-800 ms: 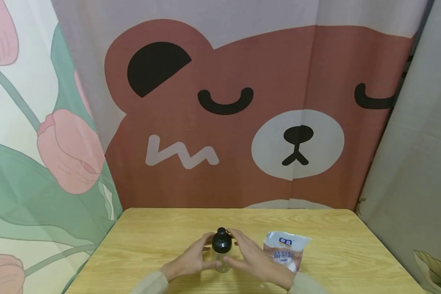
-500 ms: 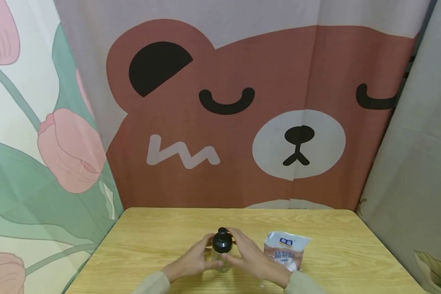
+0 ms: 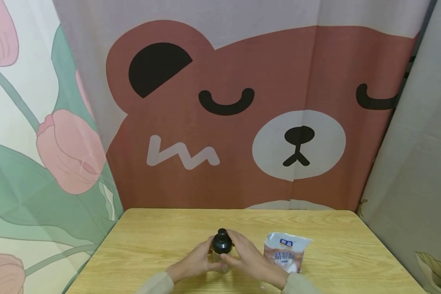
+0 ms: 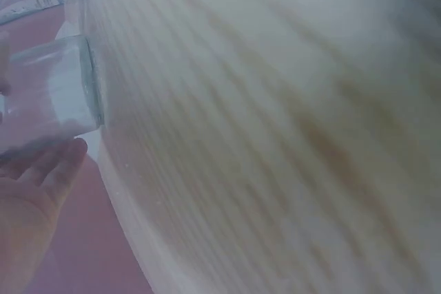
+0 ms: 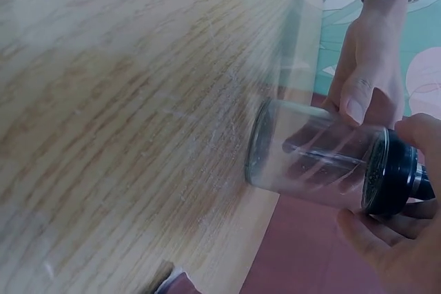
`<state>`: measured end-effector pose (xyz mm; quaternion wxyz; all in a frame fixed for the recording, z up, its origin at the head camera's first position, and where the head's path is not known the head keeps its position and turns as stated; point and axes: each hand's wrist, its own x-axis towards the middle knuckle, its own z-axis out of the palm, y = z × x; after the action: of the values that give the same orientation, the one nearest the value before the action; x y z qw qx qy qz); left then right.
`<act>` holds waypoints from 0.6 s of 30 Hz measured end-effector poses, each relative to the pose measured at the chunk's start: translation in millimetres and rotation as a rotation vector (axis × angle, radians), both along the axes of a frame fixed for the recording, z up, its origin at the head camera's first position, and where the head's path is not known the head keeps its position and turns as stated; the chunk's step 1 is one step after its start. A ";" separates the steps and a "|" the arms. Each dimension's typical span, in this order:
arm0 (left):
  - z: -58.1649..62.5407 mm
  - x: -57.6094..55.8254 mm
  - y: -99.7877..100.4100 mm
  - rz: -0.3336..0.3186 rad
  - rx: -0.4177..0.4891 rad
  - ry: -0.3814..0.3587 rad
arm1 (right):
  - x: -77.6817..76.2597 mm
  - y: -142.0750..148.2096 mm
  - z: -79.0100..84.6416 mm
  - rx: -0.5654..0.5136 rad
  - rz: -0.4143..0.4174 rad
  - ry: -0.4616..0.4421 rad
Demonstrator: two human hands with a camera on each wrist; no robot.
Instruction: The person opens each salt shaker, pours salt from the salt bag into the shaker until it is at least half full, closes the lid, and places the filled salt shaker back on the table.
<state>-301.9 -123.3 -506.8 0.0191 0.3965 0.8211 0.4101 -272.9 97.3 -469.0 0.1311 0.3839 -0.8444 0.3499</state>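
Note:
A clear glass bottle (image 5: 317, 153) with a black cap (image 3: 222, 243) stands upright on the wooden table between both hands. My left hand (image 3: 194, 261) holds the glass body from the left, its thumb at the near side and its fingers round the far side. My right hand (image 3: 251, 259) grips the black cap from the right; in the right wrist view, its thumb and fingers lie on opposite sides of the cap. No contents can be made out through the glass. A salt bag (image 3: 284, 252), white and brown, stands just right of my right hand.
The light wooden table (image 3: 161, 222) reaches back to a curtain (image 3: 169, 183) with a bear print. Small white specks lie on the tabletop in the right wrist view. A flower-print curtain (image 3: 18, 183) hangs at the left and a pale one (image 3: 415, 163) at the right.
My left hand has moved slightly right and closed in on the bottle. The right hand has drawn a little nearer the cap. Bottle and salt bag stay nearly in place.

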 end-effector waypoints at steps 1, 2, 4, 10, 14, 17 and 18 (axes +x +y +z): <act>-0.3 -0.5 0.3 -0.001 -0.001 0.003 | -0.6 -0.2 -0.2 0.006 -0.003 -0.003; -0.6 -1.2 0.5 -0.003 -0.001 0.005 | -1.2 -0.4 -0.4 0.012 -0.007 -0.007; -1.3 -2.4 1.2 -0.010 0.004 0.008 | -1.8 -0.3 -1.2 0.026 -0.017 -0.019; -1.7 -3.4 2.2 -0.028 0.018 0.019 | -2.1 0.3 -2.3 0.048 -0.047 -0.016; -1.6 -2.9 2.6 -0.028 0.021 0.044 | -2.9 0.1 -1.7 0.040 -0.046 -0.004; -3.0 -2.6 2.7 -0.038 0.027 0.084 | -4.1 -0.5 -2.4 0.034 -0.038 -0.009; -3.2 -2.6 3.0 -0.042 0.031 0.098 | -4.5 -0.5 -2.5 0.036 -0.040 -0.015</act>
<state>-304.5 -120.3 -510.0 -0.0187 0.4335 0.8061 0.4024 -277.4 96.8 -471.5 0.1247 0.3667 -0.8590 0.3349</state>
